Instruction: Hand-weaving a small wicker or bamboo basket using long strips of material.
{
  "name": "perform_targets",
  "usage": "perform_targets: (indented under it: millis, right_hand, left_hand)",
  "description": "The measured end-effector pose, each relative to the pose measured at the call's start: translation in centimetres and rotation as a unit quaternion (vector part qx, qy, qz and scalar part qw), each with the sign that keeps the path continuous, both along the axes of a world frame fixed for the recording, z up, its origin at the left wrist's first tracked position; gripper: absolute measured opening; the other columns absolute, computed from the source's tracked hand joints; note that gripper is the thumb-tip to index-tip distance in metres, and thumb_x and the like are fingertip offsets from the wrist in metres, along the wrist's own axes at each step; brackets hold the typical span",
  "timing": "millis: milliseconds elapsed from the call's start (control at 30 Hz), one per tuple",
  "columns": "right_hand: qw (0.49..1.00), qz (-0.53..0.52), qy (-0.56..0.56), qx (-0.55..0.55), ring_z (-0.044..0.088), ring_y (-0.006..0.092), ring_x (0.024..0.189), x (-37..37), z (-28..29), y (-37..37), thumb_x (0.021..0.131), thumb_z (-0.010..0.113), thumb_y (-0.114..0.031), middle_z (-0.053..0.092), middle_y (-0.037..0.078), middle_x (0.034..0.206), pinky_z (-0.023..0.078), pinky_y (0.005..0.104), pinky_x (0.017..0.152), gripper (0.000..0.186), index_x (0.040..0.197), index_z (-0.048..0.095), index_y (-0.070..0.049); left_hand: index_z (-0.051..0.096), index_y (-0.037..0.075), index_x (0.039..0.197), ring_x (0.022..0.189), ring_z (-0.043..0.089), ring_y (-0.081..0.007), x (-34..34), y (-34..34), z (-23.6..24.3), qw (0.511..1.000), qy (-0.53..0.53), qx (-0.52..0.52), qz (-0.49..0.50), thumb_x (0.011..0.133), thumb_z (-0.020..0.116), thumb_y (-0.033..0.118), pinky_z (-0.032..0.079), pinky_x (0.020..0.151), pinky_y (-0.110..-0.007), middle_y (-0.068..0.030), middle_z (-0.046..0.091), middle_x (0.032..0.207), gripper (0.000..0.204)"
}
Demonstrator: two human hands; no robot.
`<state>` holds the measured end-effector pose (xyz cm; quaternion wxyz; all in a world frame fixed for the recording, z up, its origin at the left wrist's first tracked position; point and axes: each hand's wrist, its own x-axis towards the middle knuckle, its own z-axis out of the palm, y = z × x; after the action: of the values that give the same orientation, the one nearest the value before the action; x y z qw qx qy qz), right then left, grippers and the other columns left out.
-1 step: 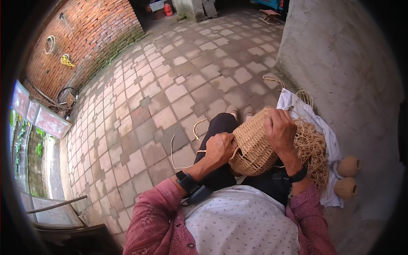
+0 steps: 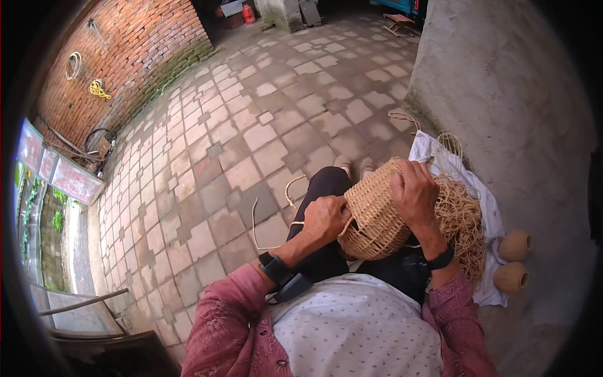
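"Where's my woven basket (image 2: 378, 212)?"
"Left of the cord heap (image 2: 461, 220), heap-side edge pinched in your right hand (image 2: 416, 191)."
"My left hand (image 2: 325, 220)?"
"Curled at its opposite side; I can't tell what's pinched."

You are working in soft, even daylight, brightest at your left, where the path (image 2: 78, 251) washes out almost to white. The paving (image 2: 242, 135) looks pale in its middle and dims toward the top, where the doorway (image 2: 232, 28) sinks into deep shade. Your dark trousers (image 2: 323, 195) lose most of their detail, while your shirt (image 2: 352, 320) stays evenly lit. The basket (image 2: 380, 207) shows its weave clearly, and your left hand (image 2: 325, 218) and right hand (image 2: 416, 195) look fairly crisp. Toward the rim your view bows, softens and falls to black, with bluish fringing at the left edge.
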<state>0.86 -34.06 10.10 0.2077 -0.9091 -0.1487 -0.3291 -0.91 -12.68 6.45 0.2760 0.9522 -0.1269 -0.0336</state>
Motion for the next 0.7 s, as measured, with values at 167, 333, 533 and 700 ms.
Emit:
perform_targets:
  millis: [167,333,533,700]
  right_hand:
    - [0.996,0.044,0.001,0.075,0.063,0.0314,0.082,0.6,0.2,-0.7,0.084,0.062,-0.011,0.065,0.013,0.087,0.051,0.0405,0.069,0.013,0.095,0.063,-0.003]
    - [0.987,0.016,0.099,0.128,0.064,0.0306,0.082,1.2,-0.2,0.1,0.085,0.066,-0.015,0.066,0.012,0.084,0.05,0.0397,0.071,0.013,0.09,0.062,-0.004]
    - [0.988,0.001,0.073,0.134,0.063,0.031,0.083,0.7,-0.8,-0.3,0.084,0.066,-0.015,0.065,0.011,0.084,0.05,0.041,0.073,0.013,0.089,0.062,-0.004]
    - [0.991,0.003,0.072,0.117,0.063,0.0317,0.083,0.8,-1.2,-0.1,0.083,0.065,-0.014,0.065,0.011,0.085,0.049,0.0414,0.074,0.013,0.089,0.062,-0.003]
  left_hand:
    - [0.068,0.002,0.082,0.07,0.07,-0.0295,0.1,1.4,2.1,0.977,0.151,-0.153,0.0,0.08,0.066,0.026,0.054,0.069,-0.039,-0.0162,0.07,0.076,0.024]
    - [0.067,0.001,0.092,0.07,0.063,-0.0116,0.2,3.2,0.5,0.93,0.241,-0.276,0.01,0.089,0.064,0.02,0.053,0.062,-0.026,-0.0036,0.066,0.078,0.019]
    - [0.062,0.006,0.1,0.068,0.06,-0.009,1.9,8.2,0.1,0.707,0.165,-0.65,0.223,0.096,0.059,0.015,0.052,0.059,-0.024,-0.0019,0.063,0.08,0.01]
    - [0.062,0.005,0.103,0.064,0.059,-0.0082,1.4,8.6,-1.8,0.706,0.273,-0.633,0.163,0.096,0.058,0.013,0.052,0.058,-0.022,-0.0011,0.063,0.08,0.012]
